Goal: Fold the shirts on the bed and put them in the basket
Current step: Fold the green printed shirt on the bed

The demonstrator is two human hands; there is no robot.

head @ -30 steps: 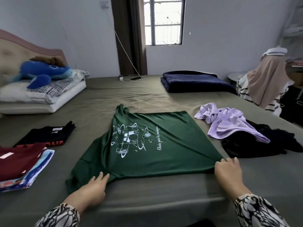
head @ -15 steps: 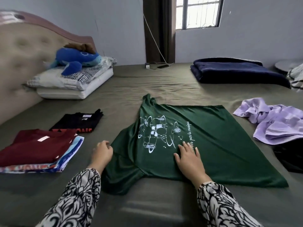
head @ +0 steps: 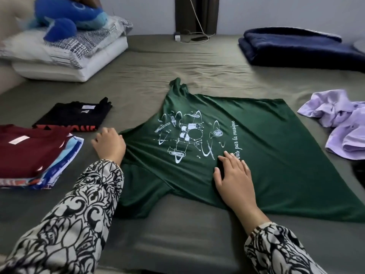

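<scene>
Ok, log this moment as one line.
fold | green shirt spread on bed | left hand grips sleeve edge | right hand presses flat

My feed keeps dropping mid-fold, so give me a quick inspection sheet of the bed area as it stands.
Surface: olive bed sheet, wrinkled.
Job's things: green shirt spread flat, print up; folded stack, maroon shirt on top; folded black shirt; crumpled lilac shirt. Basket: nothing seen.
Clutter: blue plush toy on pillows; navy blanket.
Hands: left hand at the green shirt's sleeve edge, grip unclear; right hand flat on the shirt.
Cables: white cable and charger by the wall.
Surroundings: dark curtain, pale wall.
</scene>
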